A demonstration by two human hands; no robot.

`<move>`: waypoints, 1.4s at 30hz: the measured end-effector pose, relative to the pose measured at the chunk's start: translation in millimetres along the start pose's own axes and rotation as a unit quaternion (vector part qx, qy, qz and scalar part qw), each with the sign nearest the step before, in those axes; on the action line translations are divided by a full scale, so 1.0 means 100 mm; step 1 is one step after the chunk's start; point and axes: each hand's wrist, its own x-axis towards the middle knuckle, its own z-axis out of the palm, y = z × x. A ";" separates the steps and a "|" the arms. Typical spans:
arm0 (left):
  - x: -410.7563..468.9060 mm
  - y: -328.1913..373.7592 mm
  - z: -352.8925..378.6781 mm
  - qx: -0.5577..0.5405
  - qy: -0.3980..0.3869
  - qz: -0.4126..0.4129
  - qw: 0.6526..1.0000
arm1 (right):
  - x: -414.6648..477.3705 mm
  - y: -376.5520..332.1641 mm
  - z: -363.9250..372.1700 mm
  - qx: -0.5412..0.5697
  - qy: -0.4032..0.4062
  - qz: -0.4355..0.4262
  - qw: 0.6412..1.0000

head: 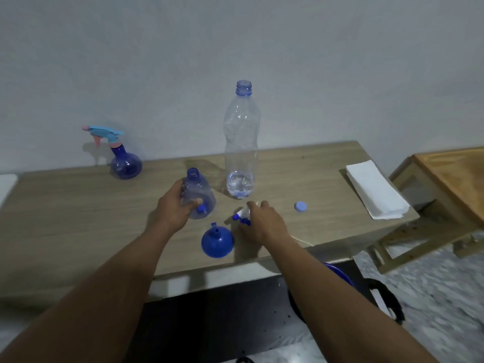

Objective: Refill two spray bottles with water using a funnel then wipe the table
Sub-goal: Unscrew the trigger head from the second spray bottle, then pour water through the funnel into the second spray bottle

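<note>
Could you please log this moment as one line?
left hand: grips open spray bottle | right hand: on detached spray head, grip unclear | funnel: inverted on table | water bottle: uncapped

The left hand point(172, 209) grips a clear, headless spray bottle point(200, 192) standing on the desk point(78, 218), while the right hand point(264, 222) curls its fingers point(258, 205) over a white-and-blue trigger head point(242, 215) just beside a blue funnel point(217, 243). Behind stands an uncapped water bottle point(241, 142) holding a little water, a blue cap point(300, 206) to the right near folded paper towels point(374, 189); a second spray bottle point(125, 163), trigger fitted, stands far left.
</note>
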 end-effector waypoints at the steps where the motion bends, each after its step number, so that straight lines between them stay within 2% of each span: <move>1: 0.00 -0.02 0.01 -0.004 0.004 0.001 1.000 | 0.01 0.05 0.09 -0.007 0.006 -0.001 1.000; 8: -0.02 -0.05 0.07 -0.036 0.026 0.004 0.999 | 0.11 0.24 0.36 -0.008 0.056 -0.035 0.998; 15: -0.05 -0.02 0.09 -0.039 0.031 0.011 0.999 | 0.12 0.24 0.27 0.054 0.075 -0.058 0.994; 20: -0.08 0.02 0.09 -0.041 0.032 0.003 0.999 | -0.05 0.12 0.24 0.110 0.143 -0.153 0.972; 22: -0.09 0.04 0.10 -0.046 0.038 0.005 0.998 | -0.13 0.04 0.26 0.140 0.108 -0.219 0.960; 24: -0.09 0.04 0.11 -0.048 0.043 0.007 0.998 | -0.17 -0.06 0.31 0.146 0.034 -0.246 0.958; 27: -0.08 0.05 0.11 -0.037 0.048 0.010 0.998 | -0.12 -0.15 0.40 0.127 -0.040 -0.223 0.966; 30: -0.06 0.03 0.11 -0.033 0.051 0.007 0.998 | -0.05 -0.18 0.47 0.094 -0.048 -0.215 0.971; 34: -0.06 0.01 0.11 -0.031 0.050 0.000 0.998 | -0.01 -0.19 0.43 0.105 -0.050 -0.177 0.977; 38: -0.11 0.03 0.12 -0.022 0.054 -0.002 0.998 | -0.01 -0.13 0.15 0.218 -0.034 -0.148 0.964; 42: -0.15 0.08 0.14 0.002 0.057 -0.003 0.998 | -0.02 -0.21 -0.27 0.374 0.017 -0.155 0.914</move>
